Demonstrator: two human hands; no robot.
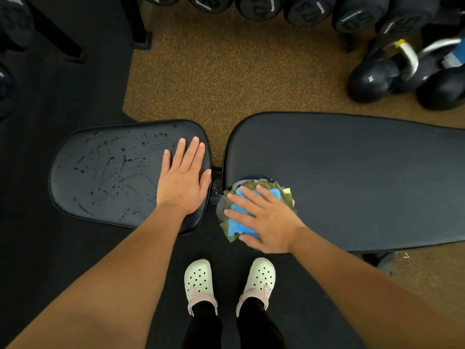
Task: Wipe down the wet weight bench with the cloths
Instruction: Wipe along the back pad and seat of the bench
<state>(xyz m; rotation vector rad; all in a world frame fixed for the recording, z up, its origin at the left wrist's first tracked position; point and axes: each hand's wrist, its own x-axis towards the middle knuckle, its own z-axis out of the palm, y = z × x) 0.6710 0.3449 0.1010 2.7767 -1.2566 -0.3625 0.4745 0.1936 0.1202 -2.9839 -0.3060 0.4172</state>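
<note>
The black weight bench lies across the view in two pads. Its seat pad (pixel 105 172) on the left is speckled with water drops and streaks. The long back pad (pixel 352 177) on the right looks dry. My left hand (pixel 182 182) rests flat, fingers apart, on the seat pad's right end and holds nothing. My right hand (pixel 264 217) presses down on a bundle of cloths (pixel 254 210), blue over olive green, at the near left corner of the back pad. The cloths hang slightly over the pad's edge.
A row of black dumbbells (pixel 302 8) lines the top edge. Black kettlebells (pixel 377 76) sit on the brown speckled floor (pixel 226 71) at the upper right. Dark rack legs (pixel 138 34) stand at the upper left. My feet in pale clogs (pixel 226 283) stand near the bench.
</note>
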